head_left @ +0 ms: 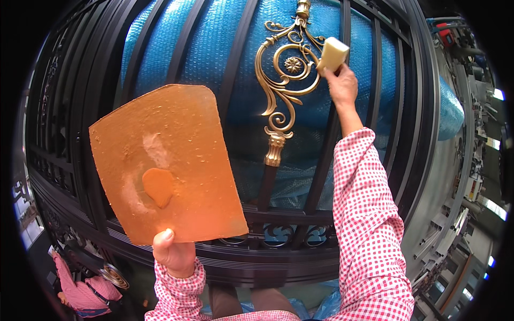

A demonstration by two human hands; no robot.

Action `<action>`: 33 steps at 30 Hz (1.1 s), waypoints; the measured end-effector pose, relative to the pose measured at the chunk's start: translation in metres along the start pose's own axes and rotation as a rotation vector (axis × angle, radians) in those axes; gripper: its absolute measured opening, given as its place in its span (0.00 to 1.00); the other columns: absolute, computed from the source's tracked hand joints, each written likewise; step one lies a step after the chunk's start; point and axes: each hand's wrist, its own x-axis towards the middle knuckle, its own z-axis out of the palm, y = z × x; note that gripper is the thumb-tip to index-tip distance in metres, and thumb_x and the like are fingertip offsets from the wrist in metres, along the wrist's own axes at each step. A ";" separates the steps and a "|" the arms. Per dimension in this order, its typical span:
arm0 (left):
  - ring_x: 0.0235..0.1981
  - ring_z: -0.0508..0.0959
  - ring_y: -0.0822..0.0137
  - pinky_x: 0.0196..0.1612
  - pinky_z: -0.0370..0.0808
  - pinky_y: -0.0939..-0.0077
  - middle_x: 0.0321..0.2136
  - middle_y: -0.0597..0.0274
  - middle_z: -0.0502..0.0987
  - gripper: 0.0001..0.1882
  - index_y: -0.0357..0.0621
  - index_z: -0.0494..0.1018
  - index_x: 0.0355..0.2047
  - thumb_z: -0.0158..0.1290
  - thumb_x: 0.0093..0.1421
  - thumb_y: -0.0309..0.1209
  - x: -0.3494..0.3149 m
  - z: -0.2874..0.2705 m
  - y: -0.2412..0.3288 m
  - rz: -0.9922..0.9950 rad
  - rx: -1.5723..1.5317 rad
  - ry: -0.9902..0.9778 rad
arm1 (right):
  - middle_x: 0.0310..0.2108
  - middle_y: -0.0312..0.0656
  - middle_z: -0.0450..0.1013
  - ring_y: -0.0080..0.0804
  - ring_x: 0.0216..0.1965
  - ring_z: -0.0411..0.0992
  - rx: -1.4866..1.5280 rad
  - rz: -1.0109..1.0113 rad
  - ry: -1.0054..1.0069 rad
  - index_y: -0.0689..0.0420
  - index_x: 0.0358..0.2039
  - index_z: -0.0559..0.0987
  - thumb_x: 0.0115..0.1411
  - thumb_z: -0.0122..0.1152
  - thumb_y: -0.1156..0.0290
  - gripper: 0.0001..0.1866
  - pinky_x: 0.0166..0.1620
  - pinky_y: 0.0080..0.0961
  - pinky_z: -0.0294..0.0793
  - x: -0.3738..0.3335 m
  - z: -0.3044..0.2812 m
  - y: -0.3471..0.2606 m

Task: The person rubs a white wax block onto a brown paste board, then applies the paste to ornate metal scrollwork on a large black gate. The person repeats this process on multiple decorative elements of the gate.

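Note:
My left hand (175, 253) grips the lower edge of a flat orange-brown board (193, 144), thumb on top. A wet orange blob of paint (158, 187) lies on the board among dried smears. In my right hand (341, 85) is a pale yellow sponge block (334, 53), held beside the right edge of a gold scroll ornament (292, 80). The ornament has a round flower in its middle and is set in a black metal gate (235, 69). Whether the sponge touches the scroll I cannot tell.
Blue bubble wrap (209, 48) lies behind the gate bars. At lower left a person in pink (88, 291) bends near a dark object with a coiled ring. Metal profiles (444, 235) and other workshop stock line the right side.

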 end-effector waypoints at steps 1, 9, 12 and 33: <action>0.54 0.66 0.58 0.56 0.63 0.63 0.54 0.54 0.65 0.34 0.37 0.55 0.58 0.46 0.48 0.30 0.000 -0.004 -0.001 -0.006 -0.009 -0.003 | 0.33 0.46 0.76 0.44 0.36 0.75 -0.052 0.007 -0.049 0.57 0.36 0.78 0.49 0.61 0.58 0.18 0.39 0.35 0.71 -0.004 0.000 0.001; 0.54 0.67 0.58 0.56 0.63 0.63 0.54 0.53 0.65 0.34 0.36 0.55 0.58 0.45 0.48 0.29 -0.002 0.000 0.000 -0.016 -0.019 -0.021 | 0.31 0.44 0.77 0.38 0.34 0.76 0.176 -0.107 0.065 0.57 0.36 0.78 0.49 0.61 0.62 0.15 0.38 0.30 0.71 0.003 0.004 0.006; 0.54 0.67 0.58 0.56 0.63 0.63 0.54 0.53 0.65 0.34 0.37 0.55 0.58 0.45 0.48 0.29 -0.001 0.001 -0.003 -0.015 -0.024 -0.030 | 0.30 0.42 0.78 0.32 0.33 0.77 0.052 -0.015 -0.157 0.56 0.37 0.79 0.48 0.62 0.65 0.15 0.38 0.26 0.71 -0.002 0.004 0.009; 0.54 0.67 0.58 0.55 0.64 0.62 0.54 0.53 0.65 0.35 0.37 0.54 0.58 0.46 0.48 0.30 -0.004 -0.004 0.000 -0.006 0.026 0.016 | 0.27 0.39 0.71 0.39 0.31 0.70 -0.053 -0.277 0.079 0.53 0.32 0.76 0.46 0.68 0.59 0.16 0.33 0.34 0.69 0.000 -0.006 0.002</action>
